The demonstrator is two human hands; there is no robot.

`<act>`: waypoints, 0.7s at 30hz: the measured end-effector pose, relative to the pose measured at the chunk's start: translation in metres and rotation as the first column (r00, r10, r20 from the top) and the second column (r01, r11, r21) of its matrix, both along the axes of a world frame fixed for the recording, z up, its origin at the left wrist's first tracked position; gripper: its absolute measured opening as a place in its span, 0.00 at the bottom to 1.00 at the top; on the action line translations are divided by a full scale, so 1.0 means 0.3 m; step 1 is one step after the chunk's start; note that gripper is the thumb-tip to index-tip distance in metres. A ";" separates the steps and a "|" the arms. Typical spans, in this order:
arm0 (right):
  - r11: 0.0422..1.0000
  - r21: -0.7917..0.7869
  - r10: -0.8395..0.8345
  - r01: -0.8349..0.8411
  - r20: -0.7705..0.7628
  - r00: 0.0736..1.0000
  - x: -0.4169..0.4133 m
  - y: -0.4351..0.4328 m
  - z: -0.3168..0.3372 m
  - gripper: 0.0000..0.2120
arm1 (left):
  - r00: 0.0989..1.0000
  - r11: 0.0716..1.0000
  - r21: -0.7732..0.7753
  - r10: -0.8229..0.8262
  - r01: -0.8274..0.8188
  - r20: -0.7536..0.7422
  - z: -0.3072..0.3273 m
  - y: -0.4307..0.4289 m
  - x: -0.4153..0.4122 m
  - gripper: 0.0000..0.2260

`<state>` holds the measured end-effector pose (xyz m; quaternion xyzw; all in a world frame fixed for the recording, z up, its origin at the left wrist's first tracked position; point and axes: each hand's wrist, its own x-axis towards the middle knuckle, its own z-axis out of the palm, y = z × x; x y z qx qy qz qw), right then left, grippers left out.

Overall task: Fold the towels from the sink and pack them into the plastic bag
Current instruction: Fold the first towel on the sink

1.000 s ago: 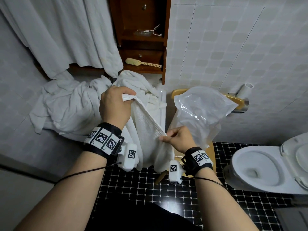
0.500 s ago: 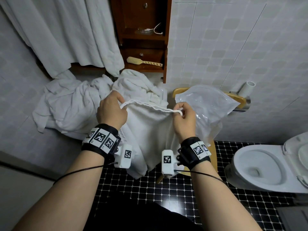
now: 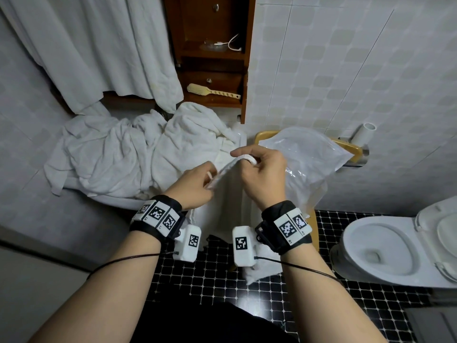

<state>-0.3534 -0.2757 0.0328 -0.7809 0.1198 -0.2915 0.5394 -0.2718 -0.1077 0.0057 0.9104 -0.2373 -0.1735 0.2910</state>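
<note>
Both hands pinch tight on one towel's top edge: the left hand (image 3: 195,186) has thumb and fingers curled round the hem low down, and the right hand (image 3: 262,174) nips the other end a little higher, a white roll of cloth poking out by its forefinger. The hands are close together, so the edge between them runs short and slanted. The towel (image 3: 222,209) hangs straight down between the wrists, its bottom corner dangling over the black tiled floor (image 3: 197,280). Held up in the air like that, its own weight does the smoothing, which looks like the point of it. I'd call this mid-fold, the cloth probably doubled, not yet a neat packet. Behind the hands, the pile (image 3: 111,157) of more towels sprawls over the sink (image 3: 123,199) and spills off its left side, so plenty left to do. The bag (image 3: 306,154) sits just right of the right hand, draped on a wooden chair (image 3: 262,136), its mouth hard to make out from here; a handy spot, only a short swing away once the fold is finished
</note>
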 end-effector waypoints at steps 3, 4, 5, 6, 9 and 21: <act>1.000 -0.012 0.011 -0.011 0.010 1.000 -0.005 0.003 0.002 0.16 | 0.997 0.977 -0.202 -0.076 0.075 0.002 0.018 -0.065 -0.027 0.10; 1.000 -0.025 0.003 -0.002 0.010 1.000 -0.007 0.000 0.000 0.16 | 0.996 0.960 -0.268 -0.082 0.075 -0.016 0.019 -0.081 -0.028 0.08; 0.999 -0.032 -0.004 0.004 0.007 1.000 -0.008 -0.005 -0.001 0.17 | 0.995 0.945 -0.319 -0.091 0.072 -0.044 0.020 -0.091 -0.029 0.07; 1.000 -0.027 -0.004 0.004 0.004 1.000 -0.011 -0.009 -0.001 0.17 | 0.993 0.931 -0.357 -0.102 0.071 -0.067 0.020 -0.100 -0.029 0.10; 1.000 -0.003 0.012 -0.012 0.027 1.000 -0.020 -0.019 0.006 0.14 | 0.984 0.898 -0.435 -0.133 0.068 -0.119 0.038 -0.112 -0.038 0.19; 0.978 -0.183 0.039 -0.104 -0.328 0.944 -0.019 -0.117 -0.111 0.16 | 0.901 0.895 -0.394 0.334 -0.210 0.278 0.099 -0.100 -0.011 0.14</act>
